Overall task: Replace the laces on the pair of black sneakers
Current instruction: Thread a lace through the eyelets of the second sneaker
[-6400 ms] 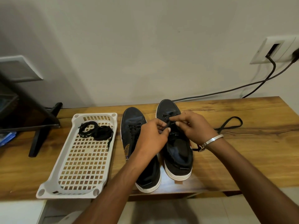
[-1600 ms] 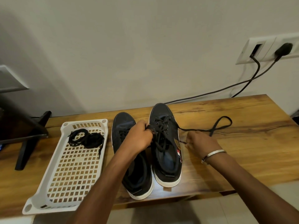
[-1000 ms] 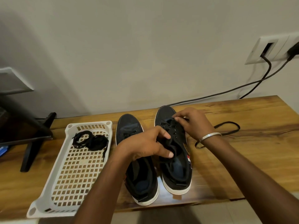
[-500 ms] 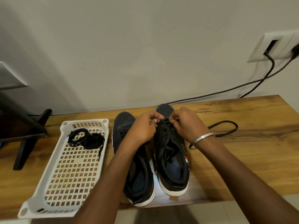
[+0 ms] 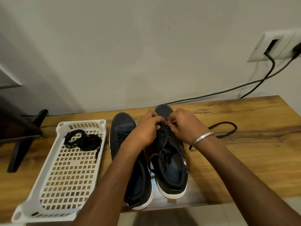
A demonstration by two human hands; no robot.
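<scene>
Where a wooden table [image 5: 244,160] meets a pale wall, a white perforated tray [image 5: 65,207] holds a bundled black lace [image 5: 83,140]. Two black sneakers [image 5: 169,168] stand side by side beside the tray. Left hand [image 5: 146,131] and right hand [image 5: 184,126] meet above the right sneaker's eyelets, fingertips pinching its lace [image 5: 164,126].

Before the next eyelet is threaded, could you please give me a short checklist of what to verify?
1. Both hands, left hand and right hand, at the toe-end eyelets of the right-side black sneaker: ok.
2. Lace tip pinched: cannot tell, fingers hide it.
3. Loose black lace loop lies free on the wooden table: ok.
4. Left-side black sneaker fully laced: cannot tell.
5. Black lace bundle in the white plastic basket: ok.
</scene>
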